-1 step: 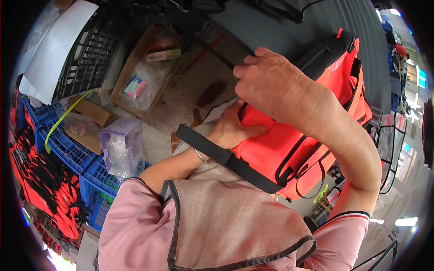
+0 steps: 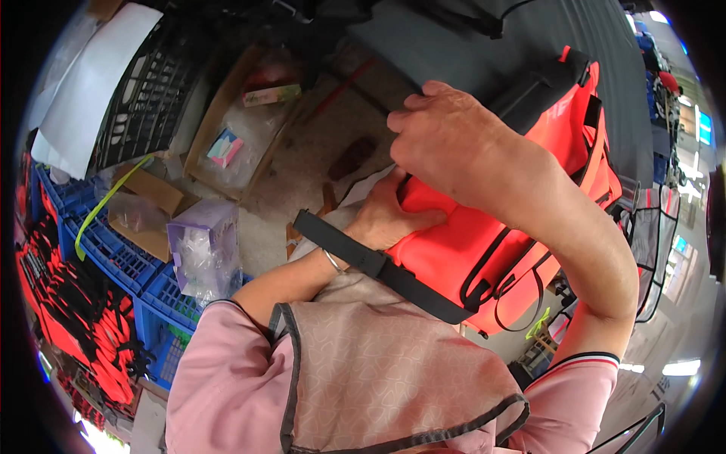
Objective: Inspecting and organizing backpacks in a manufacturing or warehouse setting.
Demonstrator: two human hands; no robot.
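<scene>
A bright orange bag (image 2: 491, 242) with black trim and a black top flap rests against my body. My right hand (image 2: 446, 140) grips the bag's upper edge from above, fingers curled over it. Lower down, my left hand (image 2: 386, 216) presses against the bag's near side with its fingers tucked at the seam, a thin bracelet on the wrist. The bag's wide black strap (image 2: 378, 265) runs across my left wrist down to the lower corner. My pink sleeves and beige apron (image 2: 378, 378) fill the bottom of the view.
Blue plastic crates (image 2: 113, 257) stand at the left, with a cardboard box (image 2: 151, 200) and a purple box of clear plastic (image 2: 204, 242) on them. Behind are a black crate (image 2: 151, 91), a white sheet (image 2: 91, 83) and an open cardboard tray (image 2: 242, 129). Red and black items (image 2: 68, 325) are piled at far left.
</scene>
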